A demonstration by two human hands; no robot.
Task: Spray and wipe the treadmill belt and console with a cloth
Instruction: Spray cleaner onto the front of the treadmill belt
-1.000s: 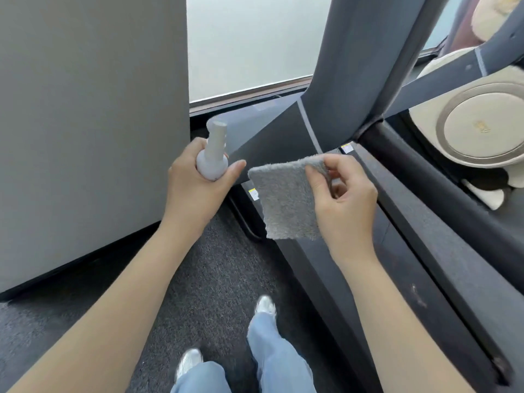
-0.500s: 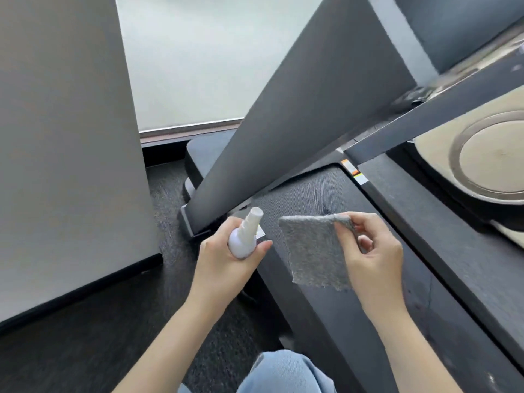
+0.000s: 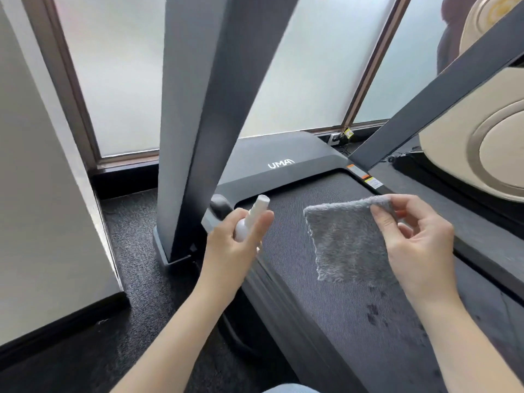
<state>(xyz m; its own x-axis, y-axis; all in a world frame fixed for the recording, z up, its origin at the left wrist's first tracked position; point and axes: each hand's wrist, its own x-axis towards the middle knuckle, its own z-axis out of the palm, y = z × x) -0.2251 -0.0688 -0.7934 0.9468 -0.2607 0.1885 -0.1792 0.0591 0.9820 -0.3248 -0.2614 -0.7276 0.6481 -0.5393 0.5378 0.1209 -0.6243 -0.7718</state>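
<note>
Holding spray bottle (image 3: 243,229) in closed left grip (image 3: 232,251); right grip (image 3: 419,248) pinches cloth (image 3: 343,245) corner. Best aim nozzle (image 3: 261,200) at dry belt (image 3: 320,330), then wipe wet spots (image 3: 377,313) lower right.

Fluffy grey cloth (image 3: 344,242), smooth white plastic spray bottle (image 3: 249,221), ribbed matt belt (image 3: 326,304) w/ dark blotches, frosted glass (image 3: 300,75).
</note>
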